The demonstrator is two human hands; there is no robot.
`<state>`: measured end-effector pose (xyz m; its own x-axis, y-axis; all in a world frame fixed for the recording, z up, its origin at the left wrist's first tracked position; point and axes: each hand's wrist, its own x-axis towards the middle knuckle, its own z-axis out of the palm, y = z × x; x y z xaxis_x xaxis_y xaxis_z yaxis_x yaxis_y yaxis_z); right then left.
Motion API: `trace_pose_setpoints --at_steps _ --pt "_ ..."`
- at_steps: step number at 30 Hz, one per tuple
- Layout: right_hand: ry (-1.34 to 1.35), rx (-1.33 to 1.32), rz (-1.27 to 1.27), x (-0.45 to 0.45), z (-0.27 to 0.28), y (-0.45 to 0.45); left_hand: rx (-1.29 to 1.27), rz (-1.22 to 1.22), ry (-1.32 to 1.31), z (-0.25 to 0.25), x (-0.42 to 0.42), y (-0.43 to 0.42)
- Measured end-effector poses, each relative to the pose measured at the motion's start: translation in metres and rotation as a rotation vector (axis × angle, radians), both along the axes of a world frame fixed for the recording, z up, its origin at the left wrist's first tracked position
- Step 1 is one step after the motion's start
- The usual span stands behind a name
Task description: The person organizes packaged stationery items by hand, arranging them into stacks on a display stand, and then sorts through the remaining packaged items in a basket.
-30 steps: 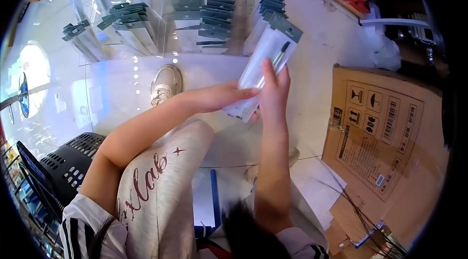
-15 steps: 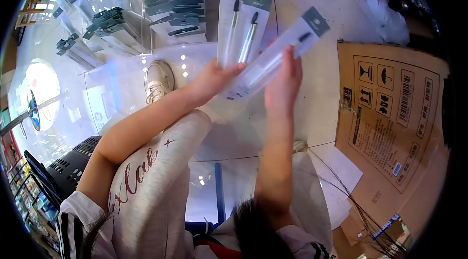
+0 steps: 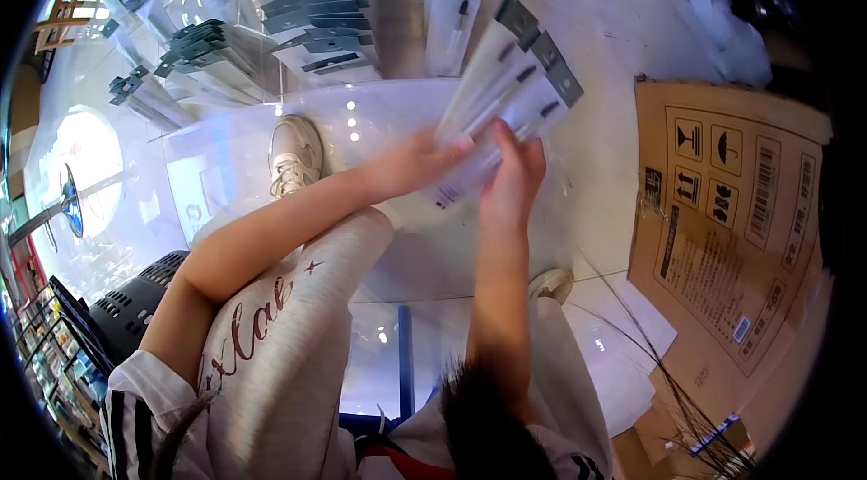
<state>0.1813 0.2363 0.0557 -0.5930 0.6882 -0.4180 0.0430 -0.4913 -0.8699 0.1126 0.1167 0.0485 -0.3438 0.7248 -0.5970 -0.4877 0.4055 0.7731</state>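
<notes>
Several clear sleeves with dark green card tops and a slim brush in each form a fanned bunch [image 3: 506, 92], tilted up to the right over the floor. My left hand [image 3: 420, 158] is closed on the bunch's lower left side. On its right side my right hand [image 3: 515, 164] grips too, thumb on top and the other fingers hidden behind. Beyond the bunch, a stack of like packs [image 3: 449, 19] lies on the floor, and a longer overlapping row [image 3: 339, 10] is left of it.
A large printed cardboard box [image 3: 722, 236] stands at the right. More packs [image 3: 203, 51] lie at the upper left. A black perforated basket [image 3: 135, 299] is at the lower left. My shoe [image 3: 295, 150] rests near the rows. White sheets [image 3: 614, 344] lie on the floor at the lower right.
The packs, fanned apart in two hands half a second ago, are now together in one overlapping bunch. My right hand has moved slightly left and down.
</notes>
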Motion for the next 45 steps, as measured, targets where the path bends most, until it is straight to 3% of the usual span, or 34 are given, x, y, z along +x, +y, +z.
trace_pose_setpoints --at_steps 2,3,6,10,11,14,17,18,20,22,23,26,29,32,36,40,45 --pt "0.055 -0.151 -0.055 0.007 -0.004 0.002 0.105 -0.171 -0.027 -0.004 0.009 0.001" --pt "0.053 -0.099 -0.016 0.008 -0.002 -0.001 0.091 -0.206 0.01 0.015 0.009 0.006" --pt "0.087 -0.047 0.016 0.008 0.008 -0.011 0.165 -0.403 -0.118 0.002 0.01 0.005" --pt "0.248 -0.429 0.216 0.017 0.01 0.012 0.288 -0.495 -0.326 -0.004 0.001 0.001" --pt "0.197 -0.461 0.326 0.023 0.001 0.023 0.232 -0.436 0.001 -0.004 -0.001 0.003" --pt "-0.083 0.034 0.361 0.014 0.011 0.028 0.114 -0.179 0.891 0.007 -0.02 0.015" --pt "-0.098 0.22 0.272 0.012 0.021 0.031 -0.009 0.061 1.744 0.019 -0.071 0.035" --pt "-0.096 0.297 0.271 0.014 0.021 0.033 -0.058 0.093 1.805 0.014 -0.086 0.04" --pt "-0.47 0.818 0.457 0.016 0.027 0.033 -0.159 0.155 1.929 0.006 -0.109 0.046" --pt "-0.855 1.332 0.63 0.017 0.031 0.033 -0.281 -0.006 1.78 0.016 -0.114 0.044" --pt "-0.838 1.298 0.653 0.018 0.025 0.038 -0.341 -0.087 1.7 0.019 -0.115 0.043" --pt "-0.8 0.915 0.597 0.01 0.031 0.043 -0.191 -0.099 1.74 0.014 -0.114 0.038" --pt "-0.503 0.88 0.494 0.004 0.021 0.05 0.009 -0.091 1.483 0.018 -0.103 0.034" --pt "-0.23 0.815 0.338 0.0 0.015 0.059 -0.055 -0.188 1.234 0.029 -0.078 0.025" --pt "-0.171 0.929 0.263 -0.009 0.031 0.066 0.039 -0.233 1.258 0.019 -0.054 0.007" --pt "0.065 1.122 0.638 -0.044 0.039 0.074 0.087 -0.187 1.307 0.007 -0.044 -0.001" --pt "0.118 0.955 0.932 -0.09 0.015 0.066 0.155 -0.103 1.348 0.001 -0.045 -0.002"
